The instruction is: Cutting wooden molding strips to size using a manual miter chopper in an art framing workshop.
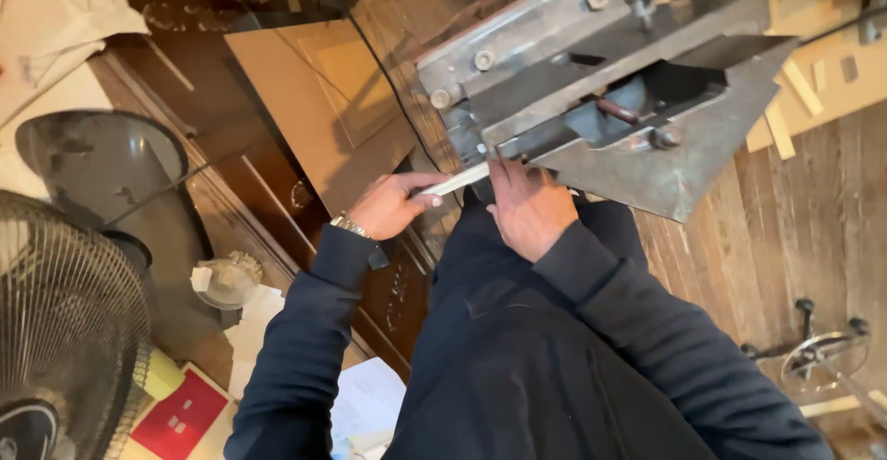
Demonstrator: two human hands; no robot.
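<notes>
the left hand (390, 205) sits just left of the frame's centre, at about nine o'clock from it, with a metal watch (350, 226) at the wrist and a dark navy sleeve (305, 331) running down toward seven o'clock. its fingers are curled together and pinched on the near end of a thin pale strip (455, 181), thumb on top, the other fingers folded under; there is no gap showing between fingers and strip.

the strip itself lies slanted, rising from the left hand toward one o'clock, where its far end goes in under the lower edge of a grey metal machine (610, 81) that fills the upper right, from twelve to three o'clock.

the right hand (528, 206) is just right of centre, touching the strip from the other side. its fingers are held flat and close together, pointing up toward twelve o'clock, pressed against the strip and the machine's edge where the two meet. whether the fingertips wrap round the strip or only press on it cannot be told, since the tips are partly hidden by the metal.

a black cable (393, 86) runs from eleven o'clock down toward the hands. a brown board (323, 109) lies at ten o'clock, a dark fan (65, 321) at eight o'clock, and wooden floorboards (795, 220) at three o'clock.
</notes>
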